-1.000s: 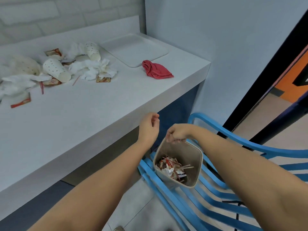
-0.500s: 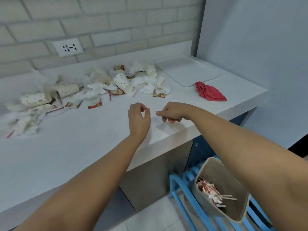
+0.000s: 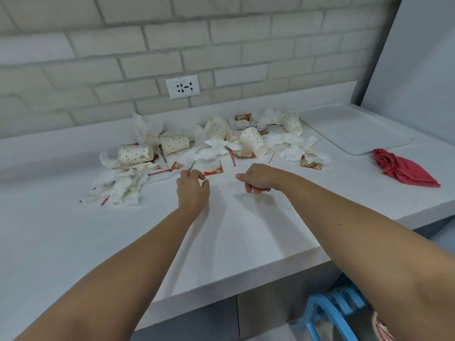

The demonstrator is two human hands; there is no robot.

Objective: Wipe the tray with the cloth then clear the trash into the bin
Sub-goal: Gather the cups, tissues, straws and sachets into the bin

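Trash lies in a band along the back of the white counter: several dotted paper cups on their sides, crumpled white tissues, red sachets and thin red sticks. My left hand hovers just in front of a sachet, fingers loosely curled, holding nothing. My right hand is beside it, fingers curled under, nothing visible in it. The white tray sits bare at the back right, with the red cloth crumpled in front of it. Only a sliver of the bin shows at the bottom right.
A brick wall with a power socket backs the counter. A grey wall closes off the right side. A blue slatted chair stands below the counter's front edge at the lower right, with the bin on it.
Both hands rose from the bin on the chair to the counter and moved toward the trash pile. My view swung up and left, so the bin has dropped almost out of sight.
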